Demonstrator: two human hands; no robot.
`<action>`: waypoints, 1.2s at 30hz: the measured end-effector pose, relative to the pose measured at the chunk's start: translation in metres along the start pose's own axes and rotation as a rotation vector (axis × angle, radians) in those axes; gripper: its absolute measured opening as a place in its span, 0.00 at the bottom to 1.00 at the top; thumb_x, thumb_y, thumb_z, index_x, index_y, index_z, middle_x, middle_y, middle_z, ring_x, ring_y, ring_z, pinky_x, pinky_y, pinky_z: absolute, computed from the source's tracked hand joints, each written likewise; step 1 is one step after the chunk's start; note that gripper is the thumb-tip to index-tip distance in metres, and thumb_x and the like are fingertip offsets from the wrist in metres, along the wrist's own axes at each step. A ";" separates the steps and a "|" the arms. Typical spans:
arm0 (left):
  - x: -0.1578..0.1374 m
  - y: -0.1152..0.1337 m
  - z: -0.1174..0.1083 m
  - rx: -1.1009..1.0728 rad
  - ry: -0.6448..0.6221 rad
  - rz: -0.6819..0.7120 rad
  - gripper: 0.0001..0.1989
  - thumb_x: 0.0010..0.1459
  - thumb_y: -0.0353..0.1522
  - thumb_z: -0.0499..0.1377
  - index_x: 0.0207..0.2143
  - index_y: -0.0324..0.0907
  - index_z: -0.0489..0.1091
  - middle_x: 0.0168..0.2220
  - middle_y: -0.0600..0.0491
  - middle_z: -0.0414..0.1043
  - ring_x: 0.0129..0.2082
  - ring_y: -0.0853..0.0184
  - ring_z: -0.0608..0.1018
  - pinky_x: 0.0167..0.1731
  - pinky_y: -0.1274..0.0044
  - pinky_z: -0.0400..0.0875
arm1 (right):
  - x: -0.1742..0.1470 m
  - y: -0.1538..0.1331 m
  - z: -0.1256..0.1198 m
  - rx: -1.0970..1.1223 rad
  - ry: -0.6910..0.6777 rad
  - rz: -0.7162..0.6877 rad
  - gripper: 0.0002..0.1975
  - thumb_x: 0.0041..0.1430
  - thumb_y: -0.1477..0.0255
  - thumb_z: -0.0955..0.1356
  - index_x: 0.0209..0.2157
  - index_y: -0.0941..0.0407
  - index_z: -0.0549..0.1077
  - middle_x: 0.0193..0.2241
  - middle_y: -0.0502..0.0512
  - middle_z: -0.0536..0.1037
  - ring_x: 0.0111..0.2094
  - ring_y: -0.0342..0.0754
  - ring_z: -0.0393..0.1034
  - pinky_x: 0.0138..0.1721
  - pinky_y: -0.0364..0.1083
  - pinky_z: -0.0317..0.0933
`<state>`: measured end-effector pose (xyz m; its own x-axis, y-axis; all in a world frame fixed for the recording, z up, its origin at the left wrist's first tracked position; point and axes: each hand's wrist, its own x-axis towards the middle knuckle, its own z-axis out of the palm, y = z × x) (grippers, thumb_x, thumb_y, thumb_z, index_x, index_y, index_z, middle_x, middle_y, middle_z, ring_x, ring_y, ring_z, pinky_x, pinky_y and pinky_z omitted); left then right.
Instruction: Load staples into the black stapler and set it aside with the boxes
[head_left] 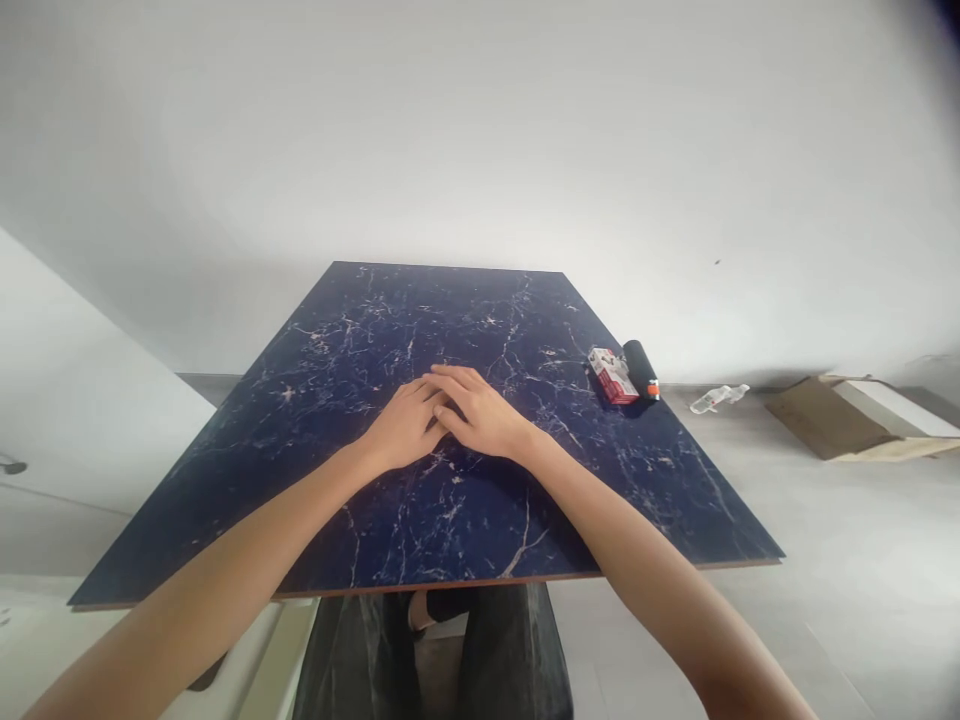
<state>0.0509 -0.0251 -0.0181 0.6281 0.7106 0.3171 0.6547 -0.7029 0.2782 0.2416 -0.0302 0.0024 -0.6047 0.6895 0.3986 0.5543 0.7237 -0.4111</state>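
My left hand [407,424] lies on the blue marble-patterned table [442,310], palm down with the fingers stretched forward. Over its fingers rests my right hand [486,412], also flat, so the two overlap at the fingertips. Neither hand holds anything that I can see. Part of the left fingers is hidden under the right ones. Off to the right of my hands, a small red and white box [613,377] sits by the table's right edge. Touching or close against it is a black cylinder [639,368] with an orange band at its near end.
A clear plastic bottle [716,398] lies on the floor right of the table. Further right stands an open cardboard box [862,415]. A white wall [480,140] rises behind the table's far edge. My legs [502,660] are under the near edge.
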 end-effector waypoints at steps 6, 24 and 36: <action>-0.010 -0.020 0.000 0.044 -0.250 -0.082 0.29 0.70 0.40 0.47 0.71 0.46 0.55 0.74 0.46 0.46 0.73 0.42 0.46 0.67 0.48 0.47 | 0.000 0.003 0.017 0.097 -0.123 0.014 0.27 0.69 0.68 0.60 0.67 0.58 0.62 0.68 0.63 0.62 0.70 0.57 0.53 0.69 0.61 0.50; -0.010 -0.020 0.004 0.081 -0.299 -0.081 0.29 0.71 0.41 0.44 0.72 0.47 0.51 0.75 0.48 0.39 0.73 0.44 0.45 0.69 0.52 0.46 | -0.003 -0.003 0.016 0.052 -0.112 0.063 0.25 0.69 0.70 0.61 0.66 0.54 0.63 0.66 0.61 0.66 0.67 0.60 0.58 0.65 0.63 0.57; -0.010 -0.021 0.003 0.036 -0.313 -0.104 0.29 0.72 0.44 0.43 0.73 0.48 0.50 0.75 0.49 0.36 0.73 0.43 0.42 0.69 0.52 0.44 | -0.006 0.001 0.016 0.035 -0.111 0.060 0.23 0.71 0.67 0.60 0.65 0.55 0.65 0.66 0.61 0.66 0.66 0.59 0.60 0.64 0.62 0.60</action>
<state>0.0321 -0.0175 -0.0299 0.6522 0.7580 -0.0067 0.7329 -0.6283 0.2609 0.2363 -0.0342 -0.0131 -0.6317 0.7230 0.2798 0.5723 0.6783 -0.4608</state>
